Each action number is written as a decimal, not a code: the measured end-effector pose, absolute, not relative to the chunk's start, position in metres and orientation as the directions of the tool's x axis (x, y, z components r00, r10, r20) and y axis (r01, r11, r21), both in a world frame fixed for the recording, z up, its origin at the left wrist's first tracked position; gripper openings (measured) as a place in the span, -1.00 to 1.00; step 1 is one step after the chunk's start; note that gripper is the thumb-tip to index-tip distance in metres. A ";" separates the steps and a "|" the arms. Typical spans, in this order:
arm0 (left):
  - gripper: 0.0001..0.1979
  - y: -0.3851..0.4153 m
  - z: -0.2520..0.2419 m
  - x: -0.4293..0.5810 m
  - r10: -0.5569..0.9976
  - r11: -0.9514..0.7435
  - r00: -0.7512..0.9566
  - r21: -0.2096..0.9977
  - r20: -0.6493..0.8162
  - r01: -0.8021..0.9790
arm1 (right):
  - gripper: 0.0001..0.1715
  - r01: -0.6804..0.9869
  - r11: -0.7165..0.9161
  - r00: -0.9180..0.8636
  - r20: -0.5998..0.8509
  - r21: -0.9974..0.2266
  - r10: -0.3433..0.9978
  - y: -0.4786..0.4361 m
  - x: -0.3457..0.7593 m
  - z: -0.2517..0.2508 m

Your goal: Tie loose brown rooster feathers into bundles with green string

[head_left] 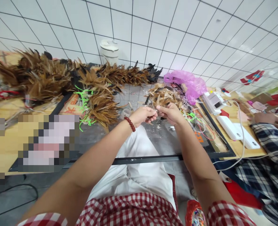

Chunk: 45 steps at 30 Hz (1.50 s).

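My left hand (143, 115), with a dark red bead bracelet (129, 124) at the wrist, is closed in a pinch over the table. Almost touching it, my right hand (170, 113) pinches with thumb and forefinger. Whatever is between the fingertips is too small to make out. Just behind my right hand lies a pile of loose tan and brown feathers (163, 95). To the left of my left hand are bundles of brown feathers (102, 108) with bright green ties (83, 102). Green and pale strings (192, 116) lie to the right of my right hand.
A long row of brown and black feathers (124, 74) runs along the back. A white lidded container (109, 50) stands by the tiled wall. On the right are a purple plastic bag (188, 83), white power banks (229, 127), a cable and a co-worker's plaid sleeve (267, 138).
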<state>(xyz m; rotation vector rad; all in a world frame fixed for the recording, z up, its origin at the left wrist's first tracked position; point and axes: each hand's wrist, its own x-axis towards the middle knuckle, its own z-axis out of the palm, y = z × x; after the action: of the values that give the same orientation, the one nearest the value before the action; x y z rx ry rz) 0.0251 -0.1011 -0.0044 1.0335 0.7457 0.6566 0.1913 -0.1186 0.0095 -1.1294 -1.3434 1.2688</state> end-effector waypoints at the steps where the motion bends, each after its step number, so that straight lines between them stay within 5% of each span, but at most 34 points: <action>1: -0.84 -0.100 -0.004 0.024 0.782 0.368 0.581 0.920 -0.227 -0.135 | -0.50 0.033 0.050 -0.121 0.046 -0.998 0.992 -0.118 0.191 0.010; 6: -0.73 -0.096 -0.005 0.018 0.722 0.455 0.655 0.866 -0.223 -0.207 | -0.56 0.103 0.063 -0.107 0.052 -0.993 0.993 -0.117 0.190 0.008; 12: -0.81 -0.098 -0.006 0.019 0.705 0.431 0.646 0.900 -0.292 -0.063 | -0.56 0.175 0.090 -0.165 0.060 -0.980 0.984 -0.114 0.191 0.000; 17: -0.85 -0.098 -0.003 0.024 0.868 0.365 0.442 0.894 -0.225 -0.261 | -0.69 0.216 0.201 0.048 0.216 -0.956 0.975 -0.108 0.197 -0.002; 20: -0.87 -0.094 0.001 0.021 0.953 0.264 0.251 0.867 -0.168 -0.423 | -0.81 0.412 0.250 0.150 0.336 -0.876 0.930 -0.105 0.206 -0.002; 23: -0.85 -0.091 0.003 0.018 0.972 0.228 0.169 0.844 -0.165 -0.486 | -0.87 0.627 0.341 -0.064 0.391 -0.700 0.918 -0.108 0.214 -0.001; 26: -0.84 -0.089 0.003 0.017 0.970 0.242 0.155 0.836 -0.189 -0.493 | -0.79 0.708 0.490 -0.399 0.285 -0.509 0.872 -0.112 0.218 0.000; 30: -0.83 -0.087 0.000 0.018 0.980 0.200 0.086 0.853 -0.181 -0.482 | -0.88 0.781 0.508 -0.457 0.222 -0.362 0.861 -0.111 0.216 -0.003; 34: -0.82 -0.085 -0.003 0.021 0.983 0.182 0.091 0.877 -0.157 -0.444 | -0.90 0.733 0.446 -0.269 0.384 -0.513 0.883 -0.108 0.208 -0.006; 39: -0.82 -0.089 -0.005 0.024 0.975 0.175 0.195 0.900 -0.103 -0.400 | -0.69 0.273 0.274 0.000 0.285 -0.922 0.958 -0.109 0.192 -0.003; 42: -0.82 -0.092 -0.005 0.024 0.965 0.201 0.235 0.905 -0.117 -0.374 | -0.60 0.096 0.187 0.030 0.191 -0.978 0.981 -0.108 0.186 -0.005; 45: -0.84 -0.095 -0.002 0.023 0.927 0.291 0.328 0.901 -0.182 -0.321 | -0.60 0.091 0.203 0.078 0.210 -0.975 0.975 -0.106 0.186 -0.007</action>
<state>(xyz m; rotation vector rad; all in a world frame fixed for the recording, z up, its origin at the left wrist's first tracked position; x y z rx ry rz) 0.0226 -0.0950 -0.0016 0.8910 0.8373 0.9764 0.1857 -0.1064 -0.0070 -1.1529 -1.2958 0.9514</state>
